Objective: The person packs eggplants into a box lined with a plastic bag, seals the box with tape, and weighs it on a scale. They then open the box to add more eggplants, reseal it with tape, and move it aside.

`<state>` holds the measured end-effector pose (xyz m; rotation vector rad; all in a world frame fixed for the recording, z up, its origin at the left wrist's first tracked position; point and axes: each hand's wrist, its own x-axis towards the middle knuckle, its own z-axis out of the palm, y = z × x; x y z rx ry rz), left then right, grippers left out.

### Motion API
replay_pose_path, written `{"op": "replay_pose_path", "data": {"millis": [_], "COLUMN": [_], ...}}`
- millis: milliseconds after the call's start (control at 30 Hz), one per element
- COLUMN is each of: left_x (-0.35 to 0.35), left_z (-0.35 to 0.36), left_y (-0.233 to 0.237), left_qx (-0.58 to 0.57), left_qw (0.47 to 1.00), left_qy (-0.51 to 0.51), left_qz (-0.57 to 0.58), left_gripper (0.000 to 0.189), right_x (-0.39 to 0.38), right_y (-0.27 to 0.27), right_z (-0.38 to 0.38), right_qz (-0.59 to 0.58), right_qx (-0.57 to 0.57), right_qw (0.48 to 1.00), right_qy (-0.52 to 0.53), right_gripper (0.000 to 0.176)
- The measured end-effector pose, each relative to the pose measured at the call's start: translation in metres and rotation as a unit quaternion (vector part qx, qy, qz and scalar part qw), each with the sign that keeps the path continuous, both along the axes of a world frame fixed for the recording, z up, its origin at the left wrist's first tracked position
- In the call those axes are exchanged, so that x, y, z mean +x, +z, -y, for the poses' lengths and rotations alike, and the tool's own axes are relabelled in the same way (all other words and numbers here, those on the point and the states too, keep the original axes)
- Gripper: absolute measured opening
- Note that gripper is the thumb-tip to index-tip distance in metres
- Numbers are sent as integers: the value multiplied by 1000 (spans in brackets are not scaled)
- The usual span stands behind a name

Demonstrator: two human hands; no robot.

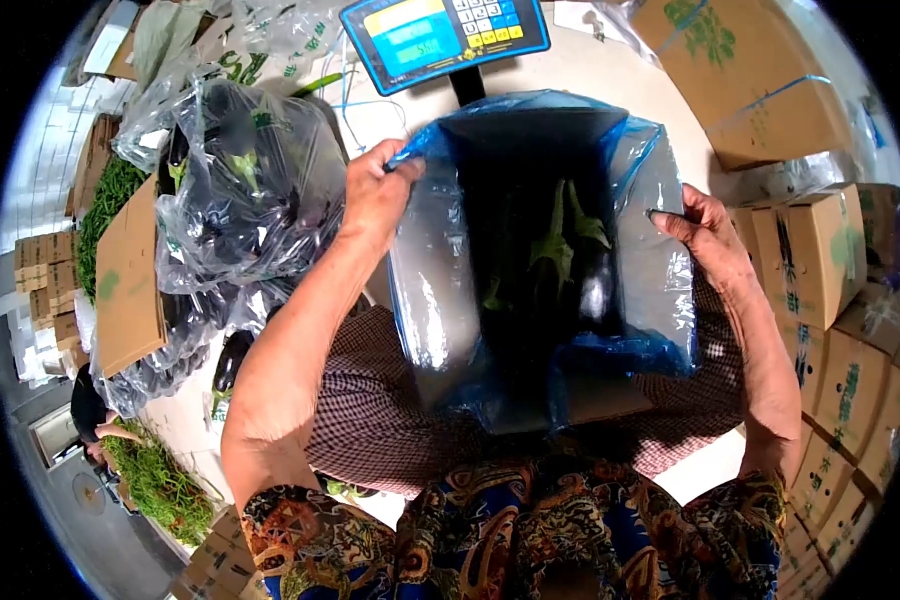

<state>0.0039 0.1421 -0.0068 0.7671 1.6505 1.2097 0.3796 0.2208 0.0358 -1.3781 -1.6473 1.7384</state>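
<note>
In front of me a box lined with a blue plastic bag (432, 290) lies open toward me, its rim covered by the folded-over plastic. Dark eggplants (595, 285) with green stems lie inside; the shadow hides how many. My left hand (382, 195) is closed on the bag's edge at the upper left corner. On the right side, my right hand (708, 232) pinches the plastic-covered rim, thumb toward me. A digital scale (445, 40) with a lit display stands just beyond the box.
Clear bags of eggplants (255, 190) are heaped at left beside a cardboard flap (130, 285). Green peppers (160, 480) lie in a pile at lower left, near another person (92, 415). Stacked cartons (820, 380) line the right; a large carton (745, 80) stands upper right.
</note>
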Motion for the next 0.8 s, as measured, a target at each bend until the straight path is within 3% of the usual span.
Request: {"op": "replay_pose_path", "data": {"millis": [100, 133, 167, 233, 333, 400, 433, 467, 500, 533, 567, 633, 667, 800], "left_x": [1, 8, 2, -11, -6, -16, -24, -29, -30, -23, -16, -7, -7, -12], "left_z": [-13, -17, -21, -38, -44, -50, -53, -58, -55, -53, -51, -44, -43, -36], "left_y": [2, 28, 20, 12, 27, 35, 35, 36, 38, 40, 44, 52, 55, 53], "left_qx": [-20, -50, 83, 105, 101, 60, 38, 116, 57, 74, 90, 126, 131, 172], "left_qw": [983, 939, 869, 826, 846, 904, 928, 972, 990, 988, 986, 972, 965, 954], "left_qy": [-48, -93, -106, -167, -227, -172, -144, -131, -109, -123, -137, -167, -174, -105], "left_qz": [-175, -328, -477, -528, -472, -386, -340, -159, -66, -50, -34, -109, -147, -222], "left_gripper": [12, 18, 24, 22, 16, 12, 11, 10, 11, 11, 10, 4, 3, 2], "right_x": [-3, -9, -15, -27, -43, -35, -34, -44, -54, -55, -57, -67, -66, -59], "right_y": [-1, -4, -7, -20, -15, -16, -16, -4, 8, 9, 17, 16, 0, 1], "right_z": [-7, -16, -25, -49, -65, -84, -89, -81, -73, -79, -86, -93, -84, -87], "right_qz": [36, 25, 12, -30, 21, 30, 55, 81, 105, 187, 224, 332, 220, 42], "right_qx": [-11, -29, -48, -45, 55, 103, 144, 167, 192, 222, 155, 203, 336, 194], "right_qw": [998, 995, 990, 996, 996, 993, 987, 982, 975, 956, 952, 897, 912, 980], "right_qy": [-60, -96, -132, -75, -72, -57, -34, -39, -44, 48, 142, 210, 88, 16], "right_gripper": [11, 12, 13, 12, 11, 11, 21, 30, 40, 50, 44, 33, 21, 15]}}
